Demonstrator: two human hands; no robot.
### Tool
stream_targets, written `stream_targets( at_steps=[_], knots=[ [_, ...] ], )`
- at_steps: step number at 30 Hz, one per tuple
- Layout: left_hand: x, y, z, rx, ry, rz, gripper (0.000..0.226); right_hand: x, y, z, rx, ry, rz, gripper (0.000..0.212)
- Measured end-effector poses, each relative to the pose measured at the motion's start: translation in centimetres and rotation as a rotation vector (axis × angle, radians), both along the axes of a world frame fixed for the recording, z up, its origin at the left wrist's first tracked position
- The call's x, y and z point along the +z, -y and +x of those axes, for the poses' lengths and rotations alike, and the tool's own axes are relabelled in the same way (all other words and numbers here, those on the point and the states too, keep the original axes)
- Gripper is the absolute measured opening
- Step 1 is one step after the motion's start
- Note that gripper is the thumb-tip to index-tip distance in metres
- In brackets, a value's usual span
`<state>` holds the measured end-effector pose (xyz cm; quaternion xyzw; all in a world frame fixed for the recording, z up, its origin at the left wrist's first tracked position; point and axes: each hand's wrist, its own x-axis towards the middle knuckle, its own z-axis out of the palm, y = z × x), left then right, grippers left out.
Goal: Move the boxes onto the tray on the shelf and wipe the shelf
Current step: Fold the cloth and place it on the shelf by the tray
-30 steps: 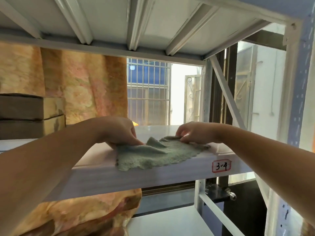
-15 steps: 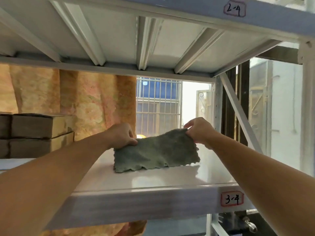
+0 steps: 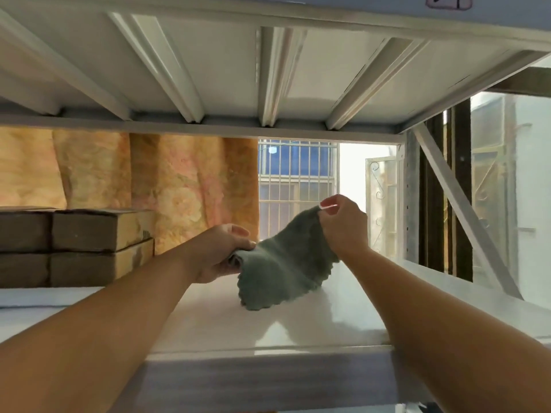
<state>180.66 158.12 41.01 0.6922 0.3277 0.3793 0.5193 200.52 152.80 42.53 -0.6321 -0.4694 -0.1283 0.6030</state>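
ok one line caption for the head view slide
Both hands, left hand and right hand, hold a green cloth above the white shelf beside stacked boxes.

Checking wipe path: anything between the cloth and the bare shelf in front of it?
Nothing visible. The green cloth hangs from both the left hand and right hand, its lower edge at the white shelf. The stacked boxes sit off to the left, apart from it.
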Motion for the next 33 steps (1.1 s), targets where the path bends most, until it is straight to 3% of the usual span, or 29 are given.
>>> stream_targets(
  at_steps=[2,4,8,12,14,17,21,25,27,30,33],
  knots=[
    [0.2,0.0,0.2,0.021,0.104,-0.048,0.011,-0.1,0.0,-0.9,0.105,0.051,0.02,0.016],
    [0.4,0.3,0.4,0.015,0.166,-0.06,0.021,-0.2,0.3,-2.2,0.209,0.114,0.029,0.008],
    [0.6,1.2,0.9,-0.069,0.23,-0.104,0.017,-1.0,1.0,-4.7,0.406,0.227,-0.061,0.014],
    [0.6,0.7,1.1,0.046,0.25,-0.134,0.049,-1.4,1.4,-5.1,0.526,0.293,-0.175,0.024],
    [0.5,0.6,1.0,0.065,0.233,-0.122,0.046,-1.5,1.5,-5.1,0.592,0.292,-0.215,0.028],
    [0.3,0.6,0.9,0.046,0.182,-0.087,0.023,-1.7,1.4,-5.0,0.662,0.293,-0.314,0.028],
    [0.0,0.4,0.6,0.026,0.064,0.029,0.017,-1.5,1.5,-4.8,0.789,0.119,-0.318,0.016],
    [0.3,0.5,0.6,-0.016,0.014,0.123,0.017,-1.3,0.9,-3.4,0.538,-0.008,-0.2,0.013],
    [0.4,0.8,0.7,-0.056,0.017,0.152,0.02,-1.3,0.8,-2.6,0.491,-0.031,-0.279,0.023],
    [0.5,1.0,0.6,-0.153,0.061,0.177,0.026,-1.3,0.9,-1.5,0.661,-0.132,-0.498,0.048],
    [0.8,1.1,0.2,-0.233,0.132,0.18,0.029,-1.3,1.0,-0.5,0.83,-0.218,-0.655,0.056]
  ],
)
